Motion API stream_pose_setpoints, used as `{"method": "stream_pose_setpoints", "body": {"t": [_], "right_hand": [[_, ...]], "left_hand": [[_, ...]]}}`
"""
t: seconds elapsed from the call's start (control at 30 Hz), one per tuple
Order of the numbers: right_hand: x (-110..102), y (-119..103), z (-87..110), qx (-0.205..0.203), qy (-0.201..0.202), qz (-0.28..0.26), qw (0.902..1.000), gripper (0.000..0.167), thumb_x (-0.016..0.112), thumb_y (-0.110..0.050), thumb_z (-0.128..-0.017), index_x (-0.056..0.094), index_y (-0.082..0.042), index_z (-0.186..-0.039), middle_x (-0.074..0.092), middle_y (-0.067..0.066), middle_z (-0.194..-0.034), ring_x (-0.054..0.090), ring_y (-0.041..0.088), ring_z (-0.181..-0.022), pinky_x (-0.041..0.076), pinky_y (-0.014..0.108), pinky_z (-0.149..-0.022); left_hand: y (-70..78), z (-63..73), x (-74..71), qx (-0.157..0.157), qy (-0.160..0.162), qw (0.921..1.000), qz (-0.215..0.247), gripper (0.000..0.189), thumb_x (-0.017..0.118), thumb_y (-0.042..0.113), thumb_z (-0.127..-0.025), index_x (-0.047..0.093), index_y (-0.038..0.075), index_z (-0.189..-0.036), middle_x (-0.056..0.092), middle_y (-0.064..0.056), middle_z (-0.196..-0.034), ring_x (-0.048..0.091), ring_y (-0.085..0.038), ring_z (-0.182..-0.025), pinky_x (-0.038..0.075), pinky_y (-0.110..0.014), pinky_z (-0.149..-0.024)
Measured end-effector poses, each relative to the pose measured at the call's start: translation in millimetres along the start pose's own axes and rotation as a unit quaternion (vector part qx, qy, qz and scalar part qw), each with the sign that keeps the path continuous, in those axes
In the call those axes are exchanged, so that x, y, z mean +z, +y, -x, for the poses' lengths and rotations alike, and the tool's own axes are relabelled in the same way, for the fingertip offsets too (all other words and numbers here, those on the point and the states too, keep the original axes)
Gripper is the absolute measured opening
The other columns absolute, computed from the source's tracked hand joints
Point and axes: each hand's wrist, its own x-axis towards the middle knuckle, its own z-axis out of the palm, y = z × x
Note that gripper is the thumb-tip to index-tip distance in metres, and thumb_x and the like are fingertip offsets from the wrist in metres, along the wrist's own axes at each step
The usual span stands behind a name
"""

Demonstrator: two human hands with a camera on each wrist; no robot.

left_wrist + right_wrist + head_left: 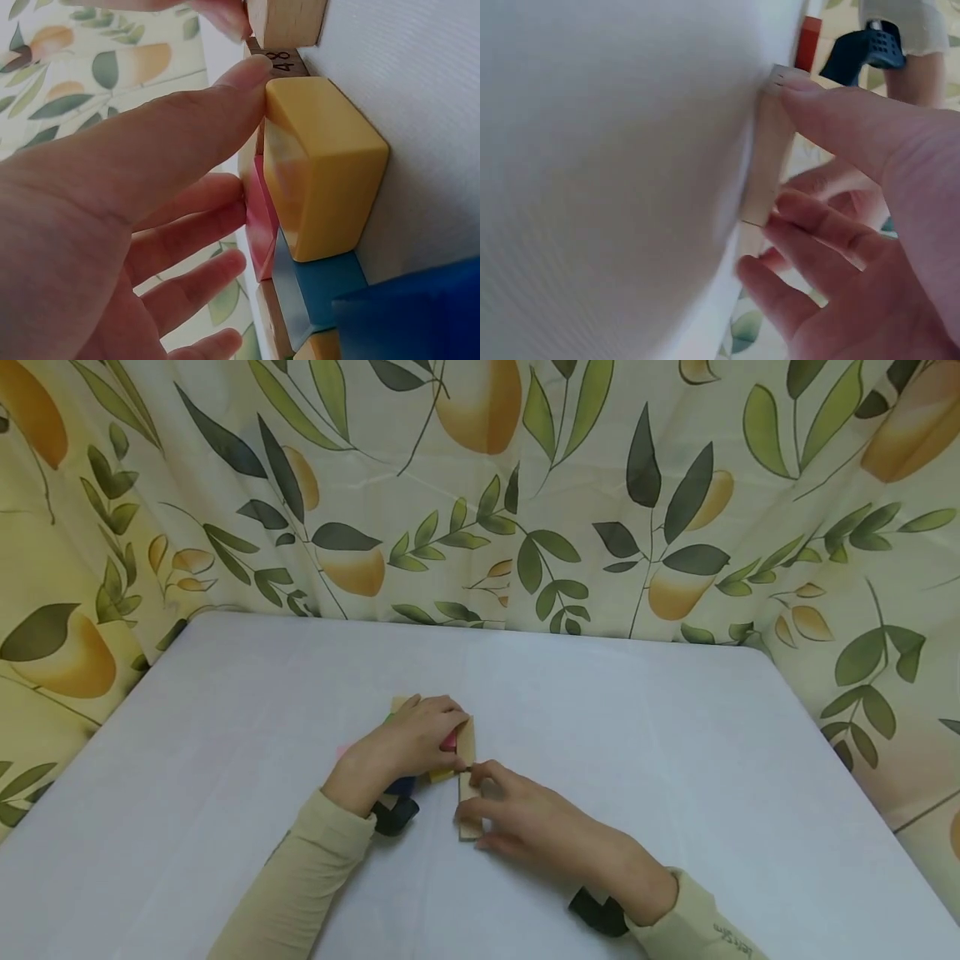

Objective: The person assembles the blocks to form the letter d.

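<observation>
My right hand (536, 818) grips a pale wooden block (769, 154), thumb at its near end and fingertips at its far end. That block meets the near end of another pale wooden block (466, 742). Over a cluster of coloured blocks lies my left hand (401, 739), hiding much of it. Its thumb touches a dark brown piece with digits (289, 64) beside a yellow block (326, 165); the other fingers are loosely extended near a red block (260, 225). A blue block (311, 289) adjoins the yellow one.
A larger dark blue block (412, 315) is close to the left wrist camera. A pink piece (342, 750) shows left of the left hand. The white table (637, 735) ends at a curtain with a fruit print (450, 510). Each wrist wears a dark strap.
</observation>
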Motion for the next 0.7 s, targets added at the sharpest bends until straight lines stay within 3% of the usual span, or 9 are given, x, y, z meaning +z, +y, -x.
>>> {"method": "stream_pose_setpoints", "body": {"t": [0.1, 0.2, 0.47, 0.7], "right_hand": [[-2, 2, 2.0, 0.011, -0.013, -0.012, 0.9998, 0.026, 0.075, -0.024, -0.089, 0.067, -0.026, -0.114, 0.052, 0.002, -0.124, 0.06, 0.011, -0.094, 0.054, 0.026, -0.081], [-6, 3, 5.6, 0.02, -0.02, -0.013, 0.9995, 0.026, 0.076, -0.024, -0.088, 0.068, -0.026, -0.112, 0.052, 0.001, -0.121, 0.058, 0.01, -0.092, 0.054, 0.026, -0.081], [-12, 12, 19.4, 0.035, 0.0, -0.013, 0.9993, 0.023, 0.076, -0.023, -0.087, 0.069, -0.023, -0.11, 0.055, 0.003, -0.122, 0.061, 0.013, -0.097, 0.055, 0.031, -0.084], [-16, 17, 25.3, 0.085, 0.006, -0.009, 0.9963, 0.04, 0.078, -0.023, -0.086, 0.064, -0.011, -0.121, 0.056, 0.006, -0.131, 0.063, 0.016, -0.108, 0.055, 0.033, -0.09]], "left_hand": [[1.1, 0.2, -0.2, -0.004, -0.003, 1.0, 0.0, 0.061, 0.075, 0.038, -0.088, 0.056, 0.005, -0.136, 0.055, -0.01, -0.139, 0.047, -0.028, -0.135, 0.027, -0.055, -0.118], [2.6, 0.4, 0.2, -0.003, -0.006, 1.0, -0.001, 0.061, 0.075, 0.038, -0.088, 0.056, 0.004, -0.136, 0.054, -0.01, -0.138, 0.047, -0.028, -0.134, 0.026, -0.055, -0.119], [6.2, -1.3, 1.2, 0.0, -0.003, 1.0, -0.005, 0.057, 0.076, 0.036, -0.087, 0.059, 0.005, -0.133, 0.055, -0.011, -0.136, 0.046, -0.029, -0.135, 0.024, -0.059, -0.119], [10.3, -3.5, 3.7, -0.007, -0.019, 0.9996, -0.02, 0.058, 0.073, 0.035, -0.09, 0.056, 0.006, -0.137, 0.051, -0.011, -0.147, 0.035, -0.033, -0.146, 0.021, -0.059, -0.12]]}}
